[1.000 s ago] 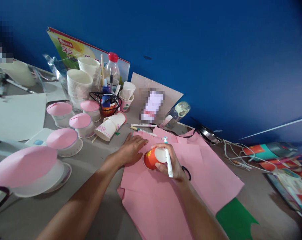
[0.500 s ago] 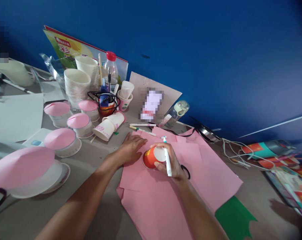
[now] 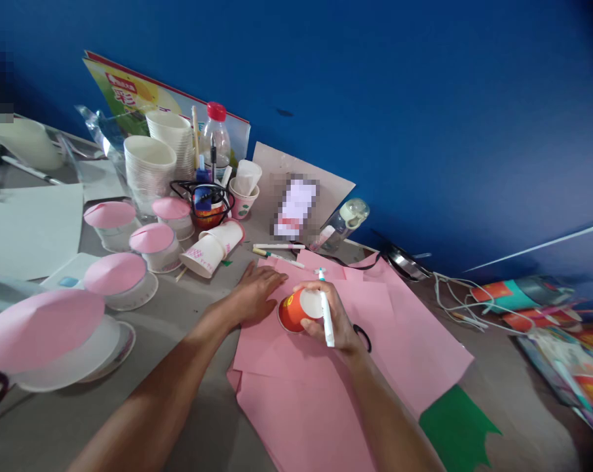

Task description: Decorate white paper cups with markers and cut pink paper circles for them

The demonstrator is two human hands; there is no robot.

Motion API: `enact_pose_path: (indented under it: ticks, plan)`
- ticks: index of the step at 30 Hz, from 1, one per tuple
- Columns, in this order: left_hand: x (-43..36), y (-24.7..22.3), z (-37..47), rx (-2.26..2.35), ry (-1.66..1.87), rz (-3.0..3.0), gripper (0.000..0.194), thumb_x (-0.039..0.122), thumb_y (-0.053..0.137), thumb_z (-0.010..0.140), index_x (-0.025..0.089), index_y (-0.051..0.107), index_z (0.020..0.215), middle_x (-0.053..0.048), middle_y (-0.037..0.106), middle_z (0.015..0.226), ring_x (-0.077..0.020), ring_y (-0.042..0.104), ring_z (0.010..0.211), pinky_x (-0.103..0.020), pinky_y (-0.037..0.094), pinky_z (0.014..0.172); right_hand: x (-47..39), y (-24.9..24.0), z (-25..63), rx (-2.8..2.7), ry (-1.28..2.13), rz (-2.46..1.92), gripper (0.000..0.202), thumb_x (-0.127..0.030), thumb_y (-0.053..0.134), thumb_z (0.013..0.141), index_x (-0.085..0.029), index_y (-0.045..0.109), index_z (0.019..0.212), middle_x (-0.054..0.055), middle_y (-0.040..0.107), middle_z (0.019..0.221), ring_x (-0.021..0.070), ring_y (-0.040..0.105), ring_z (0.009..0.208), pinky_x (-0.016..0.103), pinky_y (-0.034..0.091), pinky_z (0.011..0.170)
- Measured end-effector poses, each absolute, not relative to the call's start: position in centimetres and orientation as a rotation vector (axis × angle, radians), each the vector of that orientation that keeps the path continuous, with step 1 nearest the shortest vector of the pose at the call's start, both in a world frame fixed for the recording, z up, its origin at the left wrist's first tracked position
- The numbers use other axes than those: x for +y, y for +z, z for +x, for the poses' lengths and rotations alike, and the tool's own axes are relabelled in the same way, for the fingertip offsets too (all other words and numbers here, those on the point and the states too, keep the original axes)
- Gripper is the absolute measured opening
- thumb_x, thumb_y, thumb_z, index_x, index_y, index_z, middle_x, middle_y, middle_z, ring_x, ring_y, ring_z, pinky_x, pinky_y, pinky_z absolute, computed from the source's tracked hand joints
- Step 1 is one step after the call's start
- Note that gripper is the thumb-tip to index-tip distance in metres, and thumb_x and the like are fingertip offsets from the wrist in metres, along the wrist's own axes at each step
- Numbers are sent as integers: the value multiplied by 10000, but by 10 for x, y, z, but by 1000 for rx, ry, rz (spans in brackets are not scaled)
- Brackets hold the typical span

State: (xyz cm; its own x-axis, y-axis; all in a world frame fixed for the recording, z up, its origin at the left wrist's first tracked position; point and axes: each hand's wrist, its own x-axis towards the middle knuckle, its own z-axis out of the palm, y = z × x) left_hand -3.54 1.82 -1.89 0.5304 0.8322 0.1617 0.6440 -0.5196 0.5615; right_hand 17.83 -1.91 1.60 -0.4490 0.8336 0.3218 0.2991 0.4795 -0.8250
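My right hand (image 3: 331, 321) is wrapped round a red paper cup (image 3: 292, 311) with yellow marks and a white base. The cup stands rim down on the pink paper (image 3: 310, 400). A white marker (image 3: 328, 324) with a teal band is tucked in the same hand. Palm down, my left hand (image 3: 257, 293) lies with fingers stretched over the left edge of the pink paper, a little left of the cup. Black scissor handles (image 3: 363, 338) show beside my right wrist; the rest of the scissors is hidden.
Several paper cups with pink cone tops (image 3: 115, 273) stand at left. Behind them are stacked white cups (image 3: 149, 164), a red-capped bottle (image 3: 216, 134) and two cups lying on their side (image 3: 212, 248). A phone (image 3: 295, 206) leans at the back. Green paper (image 3: 456, 426) lies lower right.
The whole view has shifted very slightly to the left. Both hands, the cup and the marker keep their places on the paper.
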Motion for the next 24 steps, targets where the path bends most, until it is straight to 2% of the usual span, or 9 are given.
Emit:
enact_pose_path:
  ticks: [7, 20, 24]
  plan:
    - [19, -18, -35, 1207, 569, 2348, 579, 95, 557, 699, 215, 504, 1263, -94, 601, 1270, -279, 436, 1281, -591, 167, 1131, -20, 17, 176, -1948, 930, -917, 521, -344, 682, 750, -240, 407, 1179, 115, 554, 1187, 285, 558, 1088, 475, 430, 950]
    - [20, -20, -34, 1196, 635, 2298, 563, 99, 579, 691, 206, 542, 1243, -109, 621, 1241, -300, 455, 1266, -599, 167, 1129, -22, 18, 174, -1968, 878, -937, 527, -339, 694, 757, -240, 397, 1182, 116, 554, 1180, 279, 564, 1076, 467, 442, 919]
    - [21, -7, -37, 1131, 790, 2152, 474, 136, 573, 728, 215, 576, 1195, -84, 628, 1230, -300, 391, 1319, -540, 244, 1125, -21, 19, 174, -1992, 837, -926, 515, -338, 667, 765, -238, 384, 1184, 114, 560, 1160, 281, 575, 1056, 463, 450, 898]
